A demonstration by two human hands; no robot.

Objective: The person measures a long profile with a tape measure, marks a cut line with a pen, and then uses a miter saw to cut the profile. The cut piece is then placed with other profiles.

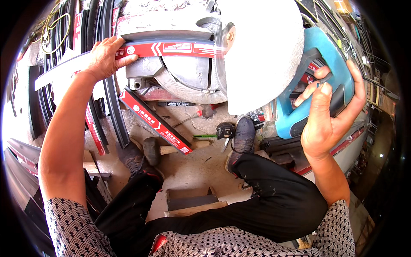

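A long profile strip (pixel 180 49) with a red printed film lies across the grey bed (pixel 188 73) of a miter saw, against its fence. My left hand (pixel 105 58) is closed over the strip, thumb on the near side and fingers on the far side. The strip's right end meets the saw blade (pixel 221 64), where a bright streak shows; the large white blade guard (pixel 265 55) hides what lies beyond. My right hand (pixel 327 111) is wrapped round the saw's blue handle (pixel 319 40), fingers passing through its opening.
A short red-filmed piece (pixel 156 122) leans below the saw. On the floor are a mallet (pixel 152 150), a tape measure (pixel 225 130) and a marker (pixel 175 103). Dark profiles (pixel 112 103) stand at the left, near a yellow cable (pixel 55 32). My shoes (pixel 245 135) flank the tools.
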